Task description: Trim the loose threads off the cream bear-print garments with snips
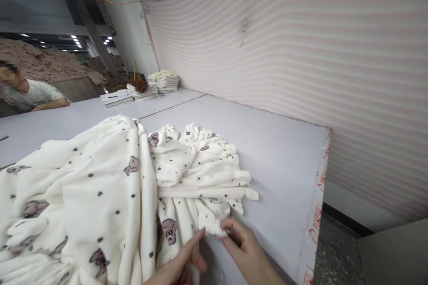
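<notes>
A heap of white fleece fabric (100, 196) printed with small hearts and pinkish cartoon figures lies on a pale table (281, 151). My right hand (244, 249), at the bottom centre, pinches a corner of the fabric between thumb and fingers. My left hand (180, 262) rests just to its left with fingers stretched out along the fabric's lower edge, the thumb tucked beneath. Folded pieces of the same fabric (203, 164) are piled beside the big heap.
The table's right edge (321, 187) is ragged with red marks, and the floor drops beyond it. A pink-striped fabric wall (301, 53) rises behind. Stacks of folded cloth (163, 81) and papers (117, 97) sit at the far end. Another person (30, 93) leans at the left.
</notes>
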A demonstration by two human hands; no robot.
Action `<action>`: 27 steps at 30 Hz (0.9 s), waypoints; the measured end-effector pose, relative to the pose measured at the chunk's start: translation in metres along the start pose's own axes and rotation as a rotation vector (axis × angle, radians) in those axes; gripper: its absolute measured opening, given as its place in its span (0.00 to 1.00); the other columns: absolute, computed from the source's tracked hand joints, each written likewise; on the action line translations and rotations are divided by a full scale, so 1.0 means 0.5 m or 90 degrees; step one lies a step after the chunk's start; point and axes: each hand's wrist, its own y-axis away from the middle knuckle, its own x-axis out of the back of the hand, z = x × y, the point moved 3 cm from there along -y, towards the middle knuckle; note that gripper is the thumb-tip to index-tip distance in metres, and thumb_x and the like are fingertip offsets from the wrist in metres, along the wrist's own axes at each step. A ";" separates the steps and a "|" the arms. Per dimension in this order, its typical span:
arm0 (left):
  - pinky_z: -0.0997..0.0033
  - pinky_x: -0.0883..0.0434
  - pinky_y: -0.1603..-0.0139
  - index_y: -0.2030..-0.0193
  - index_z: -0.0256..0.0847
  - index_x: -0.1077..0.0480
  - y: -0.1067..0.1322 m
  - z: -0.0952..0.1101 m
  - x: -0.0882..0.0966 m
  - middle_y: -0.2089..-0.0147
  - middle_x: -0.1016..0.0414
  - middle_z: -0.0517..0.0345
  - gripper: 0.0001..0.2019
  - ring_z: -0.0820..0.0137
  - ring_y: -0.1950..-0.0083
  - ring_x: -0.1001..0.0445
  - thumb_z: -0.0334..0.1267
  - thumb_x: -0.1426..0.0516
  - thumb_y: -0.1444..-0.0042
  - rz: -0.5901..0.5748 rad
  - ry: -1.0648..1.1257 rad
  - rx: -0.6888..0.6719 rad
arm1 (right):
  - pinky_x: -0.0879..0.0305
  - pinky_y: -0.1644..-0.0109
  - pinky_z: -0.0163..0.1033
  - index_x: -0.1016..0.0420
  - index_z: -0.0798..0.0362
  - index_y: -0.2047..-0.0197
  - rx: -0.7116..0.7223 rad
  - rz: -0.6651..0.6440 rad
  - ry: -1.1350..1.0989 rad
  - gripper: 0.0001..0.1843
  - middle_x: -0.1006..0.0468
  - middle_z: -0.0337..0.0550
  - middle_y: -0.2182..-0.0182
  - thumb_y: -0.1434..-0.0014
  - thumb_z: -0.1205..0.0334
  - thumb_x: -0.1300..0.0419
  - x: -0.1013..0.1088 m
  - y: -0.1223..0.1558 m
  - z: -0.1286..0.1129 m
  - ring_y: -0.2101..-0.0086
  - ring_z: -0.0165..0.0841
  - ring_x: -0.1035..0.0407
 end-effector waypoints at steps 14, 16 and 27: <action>0.68 0.32 0.65 0.55 0.42 0.33 0.015 -0.014 0.020 0.68 0.26 0.57 0.19 0.64 0.68 0.28 0.52 0.51 0.44 0.220 0.153 -0.051 | 0.37 0.62 0.36 0.26 0.48 0.55 -0.138 0.028 -0.033 0.20 0.32 0.36 0.68 0.51 0.72 0.44 0.016 0.033 0.042 0.67 0.34 0.33; 0.69 0.31 0.66 0.58 0.42 0.33 0.012 -0.013 0.023 0.69 0.27 0.58 0.19 0.65 0.68 0.27 0.55 0.52 0.43 0.250 0.092 -0.034 | 0.39 0.63 0.35 0.27 0.51 0.69 -0.130 0.030 -0.058 0.08 0.33 0.37 0.70 0.48 0.70 0.46 0.018 0.022 0.030 0.67 0.33 0.34; 0.65 0.26 0.66 0.42 0.43 0.38 -0.013 0.067 -0.005 0.47 0.32 0.46 0.25 0.62 0.62 0.22 0.36 0.41 0.48 0.329 -0.543 -0.117 | 0.41 0.65 0.31 0.25 0.53 0.69 -0.059 -0.028 -0.132 0.10 0.29 0.34 0.72 0.49 0.75 0.45 0.022 -0.001 -0.075 0.69 0.29 0.35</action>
